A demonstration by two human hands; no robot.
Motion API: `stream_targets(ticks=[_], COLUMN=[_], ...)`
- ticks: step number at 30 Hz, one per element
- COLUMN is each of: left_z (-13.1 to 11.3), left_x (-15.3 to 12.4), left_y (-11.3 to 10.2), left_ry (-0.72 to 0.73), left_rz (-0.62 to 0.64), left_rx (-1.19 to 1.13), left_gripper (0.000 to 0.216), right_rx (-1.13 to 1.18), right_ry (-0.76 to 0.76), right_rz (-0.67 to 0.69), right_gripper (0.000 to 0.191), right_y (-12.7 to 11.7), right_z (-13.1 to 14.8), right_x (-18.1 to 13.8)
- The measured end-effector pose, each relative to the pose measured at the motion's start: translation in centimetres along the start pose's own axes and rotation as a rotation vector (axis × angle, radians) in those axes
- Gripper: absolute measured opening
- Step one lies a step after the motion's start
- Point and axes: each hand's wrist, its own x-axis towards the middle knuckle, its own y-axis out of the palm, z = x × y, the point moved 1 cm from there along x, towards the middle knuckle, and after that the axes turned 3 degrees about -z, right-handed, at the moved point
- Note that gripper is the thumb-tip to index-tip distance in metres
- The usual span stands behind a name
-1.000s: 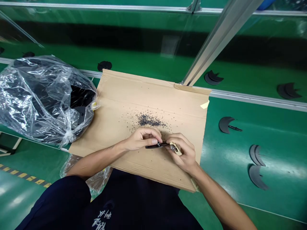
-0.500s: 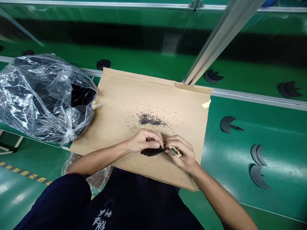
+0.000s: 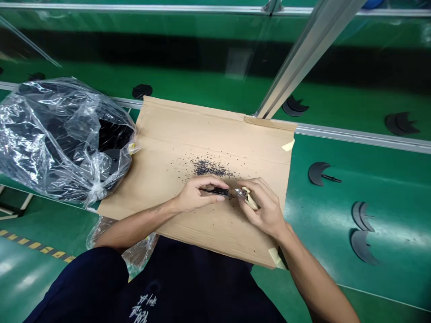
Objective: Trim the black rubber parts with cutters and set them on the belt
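My left hand (image 3: 196,194) pinches a thin black plastic part (image 3: 218,191) between thumb and fingers, turned almost edge-on. In my right hand (image 3: 264,204) are small nippers (image 3: 248,197) with pale yellow handles, their metal head pointing left. That head sits just right of the part's end; whether they touch I cannot tell. Beneath both hands lies a cardboard sheet (image 3: 168,134). A pile of tiny black bits (image 3: 210,167) is scattered on it, just beyond my hands.
A clear plastic bag (image 3: 67,139) filled with black parts rests at the left. Crescent-shaped black parts (image 3: 318,173) lie on the green tabletop (image 3: 310,233) at the right. Behind the cardboard, a metal post (image 3: 292,58) rises beside a clear panel.
The black part has turned from lying broad-side to nearly edge-on in my left hand. My right hand has drawn slightly right, and the nippers' head has swung round to the left.
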Motion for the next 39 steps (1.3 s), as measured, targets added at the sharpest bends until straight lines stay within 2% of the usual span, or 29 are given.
stream_targets(ticks=[3,8,14,19,22,26,30,33,36,39], left_z=[-0.1,-0.1,-0.1,-0.3,-0.5,-0.7,-0.8,-0.7,-0.8,-0.9], left_x=[0.2,0.2,0.3,0.2,0.3,0.5,0.5,0.5,0.5,0.4], left_y=[-0.2,-0.2,-0.1,-0.1,-0.4,-1.0,-1.3,-1.5,-1.5,-1.3], left_ry=[0.048,0.09,0.132,0.123,0.14,0.337,0.494,0.524,0.487,0.372], left_rz=[-0.006,-0.003,-0.006,0.007,0.004,0.035,0.122,0.043,-0.085,-0.118], left_rx=[0.02,0.05,0.078,0.095,0.161,0.363,0.759,0.939,0.871,0.631], left_gripper=[0.021,0.02,0.018,0.016,0.021,0.034,0.043,0.039,0.036,0.033], right_rx=[-0.19,-0.299,-0.362,-0.333,-0.418,-0.556,-0.649,-0.669,-0.638,-0.6], right_ry=[-0.092,-0.151,-0.15,-0.151,-0.136,-0.109,-0.129,-0.126,-0.115,-0.102], right_rz=[0.02,0.022,0.018,-0.015,-0.015,-0.017,-0.005,-0.003,-0.013,-0.002], right_gripper=[0.031,0.019,0.011,0.016,0.016,0.013,0.011,0.009,0.01,0.013], right_y=[0.1,0.4,0.4,0.3,0.3,0.4,0.5,0.4,0.3,0.4], right_z=[-0.8,-1.1,-0.8,-0.7,-0.9,-1.1,-1.1,-1.1,-1.1,-1.1], right_x=[-0.1,-0.3,-0.4,-0.5,-0.5,-0.4,-0.2,-0.2,-0.1,-0.1])
